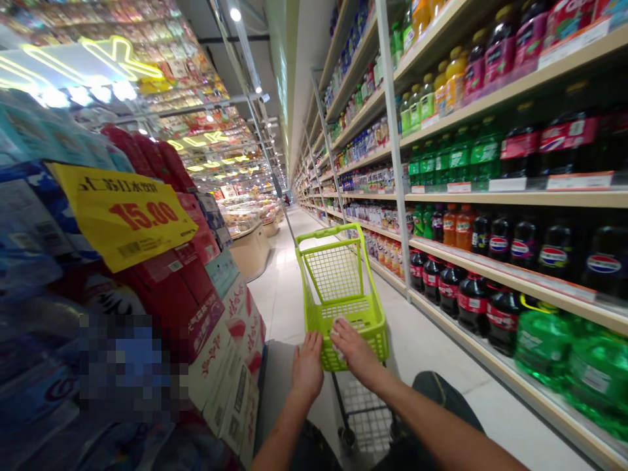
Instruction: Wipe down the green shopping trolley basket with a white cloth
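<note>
A lime-green shopping cart point(379, 327) stands in front of my knees, its plastic basket tilted toward me and its wheels on the floor. My left hand point(309, 365) grips the near left edge of the basket, with the fingertips over the rim. My right hand point(354, 348) is at the near side of the basket, a little right of the left one. Its fingers press a crumpled whitish cloth point(339, 322), possibly a tissue, against the basket. The hand covers most of this cloth. Inside the basket, only bare green plastic shows.
Shelves of soda bottles point(473, 294) line the right side. Stacked drink cartons point(235, 320) rise close on the left under a yellow price sign point(132, 216). A tiled aisle point(289, 242) runs ahead past a low display counter point(248, 248).
</note>
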{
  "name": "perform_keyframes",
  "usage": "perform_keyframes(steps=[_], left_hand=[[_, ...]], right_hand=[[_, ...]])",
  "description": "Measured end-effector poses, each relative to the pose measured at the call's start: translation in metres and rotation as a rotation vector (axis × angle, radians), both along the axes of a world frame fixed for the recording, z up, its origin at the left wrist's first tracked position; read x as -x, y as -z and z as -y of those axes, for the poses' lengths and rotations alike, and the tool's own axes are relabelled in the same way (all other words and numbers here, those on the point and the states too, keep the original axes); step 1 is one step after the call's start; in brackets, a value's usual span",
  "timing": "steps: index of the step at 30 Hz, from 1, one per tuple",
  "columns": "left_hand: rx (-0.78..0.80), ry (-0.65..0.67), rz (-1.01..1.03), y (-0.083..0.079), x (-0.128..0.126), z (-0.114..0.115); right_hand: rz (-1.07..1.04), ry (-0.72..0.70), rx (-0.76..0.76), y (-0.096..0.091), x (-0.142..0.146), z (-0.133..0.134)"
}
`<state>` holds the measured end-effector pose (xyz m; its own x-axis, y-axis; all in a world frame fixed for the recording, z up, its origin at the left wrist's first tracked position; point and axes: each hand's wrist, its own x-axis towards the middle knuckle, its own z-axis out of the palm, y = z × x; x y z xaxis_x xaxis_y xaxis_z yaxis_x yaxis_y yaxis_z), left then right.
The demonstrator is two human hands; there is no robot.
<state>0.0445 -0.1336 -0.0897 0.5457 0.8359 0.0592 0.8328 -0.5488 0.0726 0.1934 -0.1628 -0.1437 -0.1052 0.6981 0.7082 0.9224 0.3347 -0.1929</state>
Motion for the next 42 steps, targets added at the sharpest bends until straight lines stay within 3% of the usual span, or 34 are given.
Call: perform_keyframes(steps=[2,5,7,9,13,15,18,22,24,28,30,33,36,38,40,42], left_hand=[[-0.002,0.0,0.004,0.0,0.0,0.002],[0.009,-0.001,0.029,0.0,-0.001,0.004],[0.018,-0.008,0.05,0.002,-0.002,0.004],[0.02,-0.017,0.056,0.003,-0.003,0.003],[-0.002,-0.004,0.033,0.005,-0.001,0.002],[-0.018,0.013,0.023,0.006,0.001,0.002],[-0.024,0.019,0.02,0.007,0.001,0.004],[-0.016,-0.005,0.045,0.007,-0.002,0.006],[-0.019,-0.015,0.052,0.007,-0.003,0.006],[-0.031,0.006,0.035,0.007,-0.002,0.005],[-0.036,0.017,0.025,0.006,-0.001,0.005],[-0.036,0.008,0.024,0.006,-0.001,0.006],[-0.03,0.0,0.044,0.008,-0.002,0.007],[-0.042,-0.004,0.056,0.009,-0.003,0.007],[-0.059,-0.01,0.053,0.009,-0.004,0.007],[-0.065,-0.01,0.037,0.01,-0.004,0.007]], right_hand=[[-0.007,-0.001,-0.008,0.002,-0.017,0.009],[-0.072,0.11,-0.023,0.003,-0.059,0.028],[-0.111,0.171,-0.025,0.002,-0.071,0.033],[-0.123,0.155,-0.01,0.002,-0.06,0.027],[-0.073,0.022,0.0,0.003,-0.008,0.004],[-0.041,-0.013,-0.008,0.003,0.001,0.001],[-0.035,0.024,0.0,0.003,-0.023,0.013],[-0.083,0.195,0.032,-0.001,-0.059,0.028],[-0.072,0.21,0.058,-0.002,-0.05,0.024],[0.005,0.074,0.065,-0.002,0.002,0.004],[0.022,0.022,0.056,-0.002,0.013,0.001],[-0.002,0.029,0.064,0.0,-0.012,0.014],[-0.087,0.139,0.015,0.0,-0.058,0.034],[-0.141,0.195,-0.026,-0.001,-0.072,0.041],[-0.162,0.194,-0.022,-0.002,-0.063,0.039],[-0.145,0.129,0.01,-0.002,-0.035,0.028]])
